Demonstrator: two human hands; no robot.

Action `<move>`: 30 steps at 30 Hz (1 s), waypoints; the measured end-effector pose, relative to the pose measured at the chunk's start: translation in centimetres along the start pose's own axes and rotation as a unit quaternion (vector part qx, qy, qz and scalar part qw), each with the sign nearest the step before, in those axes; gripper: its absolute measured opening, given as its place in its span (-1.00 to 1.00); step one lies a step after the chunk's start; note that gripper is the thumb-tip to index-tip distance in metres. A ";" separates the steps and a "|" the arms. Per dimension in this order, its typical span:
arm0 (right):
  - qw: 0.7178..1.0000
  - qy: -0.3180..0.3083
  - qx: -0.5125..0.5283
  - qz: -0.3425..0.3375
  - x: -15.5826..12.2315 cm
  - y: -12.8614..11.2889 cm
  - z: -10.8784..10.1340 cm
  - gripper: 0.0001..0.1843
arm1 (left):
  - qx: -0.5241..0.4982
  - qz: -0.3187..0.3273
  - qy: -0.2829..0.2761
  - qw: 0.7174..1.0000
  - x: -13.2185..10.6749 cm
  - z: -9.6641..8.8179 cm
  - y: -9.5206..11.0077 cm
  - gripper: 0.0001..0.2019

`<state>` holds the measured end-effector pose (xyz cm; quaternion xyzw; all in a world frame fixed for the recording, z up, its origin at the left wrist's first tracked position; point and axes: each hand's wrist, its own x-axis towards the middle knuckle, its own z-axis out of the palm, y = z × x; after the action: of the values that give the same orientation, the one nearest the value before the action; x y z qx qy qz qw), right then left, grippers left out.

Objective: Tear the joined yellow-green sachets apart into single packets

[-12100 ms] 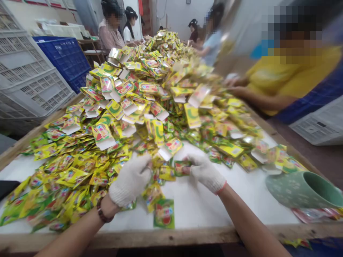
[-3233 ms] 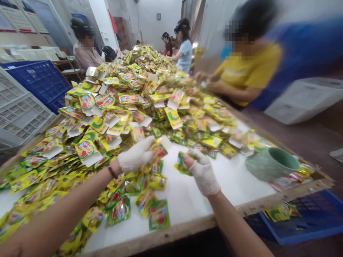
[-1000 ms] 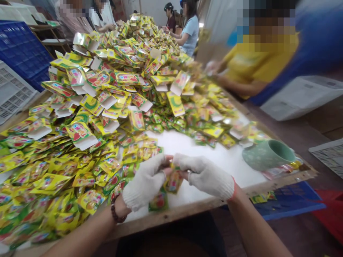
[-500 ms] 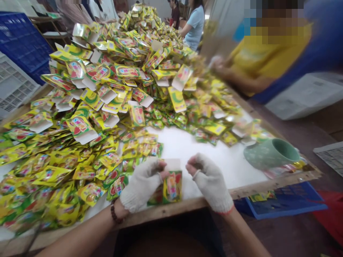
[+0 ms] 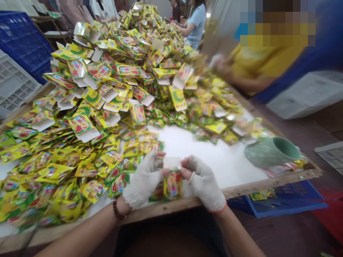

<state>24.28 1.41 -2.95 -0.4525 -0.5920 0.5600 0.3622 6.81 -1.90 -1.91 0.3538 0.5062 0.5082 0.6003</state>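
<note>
While both gloved hands (left, right) pinch it, the yellow-green carton shows red fruit.

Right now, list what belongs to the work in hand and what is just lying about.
In hand: left hand and right hand, both pinching one small carton; loose sachets beside them.
Lying about: green mug, blue crate, white crates.

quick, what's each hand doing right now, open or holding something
left hand: closed, pinching the left edge of the small yellow box.
right hand: closed, pinching the same box by its white top flap.
</note>
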 end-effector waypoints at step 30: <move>0.984 -0.080 -0.138 -0.080 0.6 -2.2 -0.8 -0.82 | 0.238 0.097 0.032 0.966 -1.7 -1.1 0.6 -0.87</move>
<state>24.59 2.32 -0.71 -0.4030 -0.7253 0.4760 0.2915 5.59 -3.53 -1.14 0.5177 0.5949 0.4399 0.4296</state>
